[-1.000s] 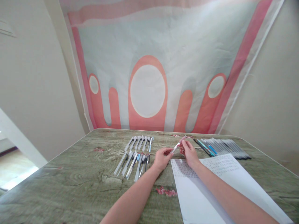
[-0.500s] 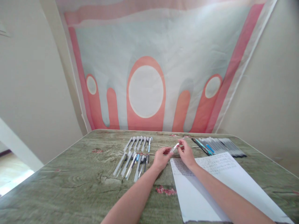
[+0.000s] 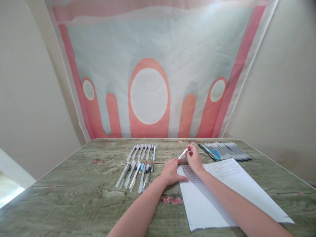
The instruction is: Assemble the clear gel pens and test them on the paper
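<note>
A short white pen slants above the table, pinched at its upper end by the fingers of my right hand. Its lower end comes close to the fingertips of my left hand; whether they touch it I cannot tell. The left hand is open, its thumb stretched away from the fingers to the corner of a sheet of paper. Small rows of handwriting cover the sheet's top part, beneath my right wrist.
Left of my hands lie capped pens in a back row and a front row. At the far right are many grey refills or slim pens, with teal, blue and black pens beside them. The wood-patterned table meets a printed curtain.
My left thumb has come off the pen and spread toward the paper. My right hand keeps hold of the pen's upper end. The view has turned slightly right.
</note>
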Demonstrator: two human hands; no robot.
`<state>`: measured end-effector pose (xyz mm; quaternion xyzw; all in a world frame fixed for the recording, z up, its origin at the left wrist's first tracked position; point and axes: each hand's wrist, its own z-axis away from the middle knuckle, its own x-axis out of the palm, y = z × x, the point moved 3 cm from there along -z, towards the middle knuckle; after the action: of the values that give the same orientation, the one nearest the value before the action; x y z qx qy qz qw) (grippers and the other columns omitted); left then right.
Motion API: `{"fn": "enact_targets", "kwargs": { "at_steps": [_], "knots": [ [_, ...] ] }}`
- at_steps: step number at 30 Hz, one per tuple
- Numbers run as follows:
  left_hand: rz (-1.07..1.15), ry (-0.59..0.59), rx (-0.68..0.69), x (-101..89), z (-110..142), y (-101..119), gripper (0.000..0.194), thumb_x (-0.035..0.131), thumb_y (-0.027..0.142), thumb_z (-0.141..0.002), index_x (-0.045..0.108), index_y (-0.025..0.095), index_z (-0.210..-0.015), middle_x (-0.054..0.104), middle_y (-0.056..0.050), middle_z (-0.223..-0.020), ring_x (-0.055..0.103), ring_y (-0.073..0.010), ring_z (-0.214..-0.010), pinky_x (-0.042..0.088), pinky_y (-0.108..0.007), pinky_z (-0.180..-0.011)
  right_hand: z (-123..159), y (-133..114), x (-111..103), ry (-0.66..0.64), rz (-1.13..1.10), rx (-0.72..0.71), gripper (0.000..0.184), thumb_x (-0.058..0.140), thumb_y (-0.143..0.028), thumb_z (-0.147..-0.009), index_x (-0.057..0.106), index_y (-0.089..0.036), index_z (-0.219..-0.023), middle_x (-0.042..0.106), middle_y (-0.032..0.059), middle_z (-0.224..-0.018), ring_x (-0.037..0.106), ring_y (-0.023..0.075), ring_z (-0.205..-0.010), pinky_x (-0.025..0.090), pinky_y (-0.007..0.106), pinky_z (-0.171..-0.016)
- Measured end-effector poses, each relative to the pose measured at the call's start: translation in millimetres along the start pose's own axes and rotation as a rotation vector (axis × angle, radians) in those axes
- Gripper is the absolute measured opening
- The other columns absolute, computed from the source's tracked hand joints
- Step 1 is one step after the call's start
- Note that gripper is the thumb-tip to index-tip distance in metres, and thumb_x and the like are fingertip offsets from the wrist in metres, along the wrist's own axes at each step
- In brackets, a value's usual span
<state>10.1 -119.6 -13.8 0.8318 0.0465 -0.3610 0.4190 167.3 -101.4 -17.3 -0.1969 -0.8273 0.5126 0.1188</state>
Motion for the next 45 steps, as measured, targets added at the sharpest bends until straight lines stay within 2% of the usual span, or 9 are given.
{"fn": "enact_targets", "kwargs": {
  "at_steps": [4, 8, 12, 17, 21, 28, 33, 40, 45],
  "knots": [
    [-0.084, -0.041, 0.021, 1.3, -0.1, -0.9, 0.06, 0.072, 0.052, -0.045, 0.061, 0.023, -0.095, 0.056, -0.007, -0.096, 0.048, -0.0265, -0.094, 0.032, -0.035, -0.084, -6.0, -4.7, -0.4, 0.001, -0.072, 0.052, 0.028, 0.061, -0.032, -0.066, 0.054, -0.023, -0.091, 0.057, 0.0005, -0.075, 0.047, 0.0121, -0.052, 0.04, 0.026, -0.05],
    [-0.091, -0.039, 0.011, 1.4, -0.8, -5.0, 0.054, 0.072, 0.05, -0.047, 0.062, 0.023, -0.093, 0.057, -0.006, -0.096, 0.047, -0.0251, -0.093, 0.033, -0.034, -0.084, -5.2, -10.4, -12.4, -0.125, -0.057, 0.164, 0.028, 0.057, -0.043, -0.069, 0.054, -0.021, -0.085, 0.056, -0.0012, -0.06, 0.047, 0.0114, -0.045, 0.035, 0.023, -0.04],
    [-0.104, -0.051, -0.013, 2.9, -2.5, -9.7, 0.053, 0.072, 0.05, -0.048, 0.063, 0.022, -0.092, 0.057, -0.006, -0.096, 0.046, -0.0245, -0.094, 0.032, -0.034, -0.085, 12.2, -9.0, -50.9, -0.18, 0.002, 0.221, 0.031, 0.056, -0.048, -0.07, 0.059, -0.018, -0.078, 0.055, -0.0012, -0.055, 0.044, 0.0094, -0.042, 0.032, 0.022, -0.037],
    [-0.094, -0.046, -0.016, 5.2, -4.7, -12.7, 0.05, 0.073, 0.048, -0.048, 0.064, 0.023, -0.09, 0.057, -0.005, -0.097, 0.046, -0.0239, -0.094, 0.032, -0.033, -0.086, 36.1, -1.3, -109.4, -0.118, 0.085, 0.295, 0.026, 0.061, -0.041, -0.068, 0.06, -0.016, -0.073, 0.056, -0.0009, -0.054, 0.046, 0.0097, -0.045, 0.035, 0.022, -0.043],
    [-0.105, -0.051, -0.01, 4.7, -5.8, -10.9, 0.048, 0.072, 0.049, -0.05, 0.064, 0.022, -0.089, 0.057, -0.005, -0.096, 0.047, -0.0232, -0.092, 0.034, -0.032, -0.084, 47.8, -6.4, -131.1, -0.167, 0.109, 0.34, 0.019, 0.061, -0.036, -0.067, 0.058, -0.018, -0.074, 0.055, -0.0024, -0.053, 0.046, 0.0104, -0.047, 0.036, 0.023, -0.046],
    [-0.124, -0.067, -0.025, 2.4, -6.9, -7.7, 0.048, 0.071, 0.049, -0.051, 0.065, 0.022, -0.09, 0.057, -0.006, -0.095, 0.048, -0.0231, -0.092, 0.035, -0.032, -0.084, 57.6, -15.3, -138.0, -0.148, 0.283, 0.238, 0.013, 0.057, -0.032, -0.068, 0.056, -0.021, -0.062, 0.047, -0.0041, -0.046, 0.04, 0.0111, -0.044, 0.03, 0.024, -0.044],
    [-0.143, -0.083, -0.015, 3.3, -7.4, -8.5, 0.05, 0.069, 0.051, -0.053, 0.064, 0.021, -0.092, 0.057, -0.007, -0.096, 0.048, -0.023, -0.092, 0.034, -0.033, -0.084, 55.8, -17.7, -139.9, -0.119, 0.368, 0.145, 0.014, 0.056, -0.029, -0.067, 0.054, -0.022, -0.055, 0.05, -0.0017, -0.048, 0.043, 0.0142, -0.048, 0.031, 0.027, -0.047],
    [-0.21, -0.129, -0.045, 3.4, -8.8, -7.0, 0.049, 0.069, 0.051, -0.054, 0.063, 0.022, -0.094, 0.056, -0.005, -0.098, 0.047, -0.0221, -0.095, 0.034, -0.033, -0.086, 55.8, -14.7, -140.0, -0.213, 0.544, 0.129, 0.012, 0.049, -0.029, -0.071, 0.049, -0.021, -0.061, 0.048, -0.003, -0.051, 0.045, 0.0142, -0.052, 0.031, 0.026, -0.05],
    [-0.232, -0.118, -0.03, 3.6, -8.2, -8.7, 0.051, 0.068, 0.053, -0.054, 0.062, 0.022, -0.095, 0.056, -0.005, -0.099, 0.048, -0.0217, -0.094, 0.035, -0.032, -0.086, 55.8, -13.8, -141.1, -0.216, 0.557, 0.134, 0.012, 0.046, -0.028, -0.071, 0.047, -0.02, -0.061, 0.048, -0.0033, -0.05, 0.044, 0.0132, -0.05, 0.031, 0.025, -0.049]
  ]
}}
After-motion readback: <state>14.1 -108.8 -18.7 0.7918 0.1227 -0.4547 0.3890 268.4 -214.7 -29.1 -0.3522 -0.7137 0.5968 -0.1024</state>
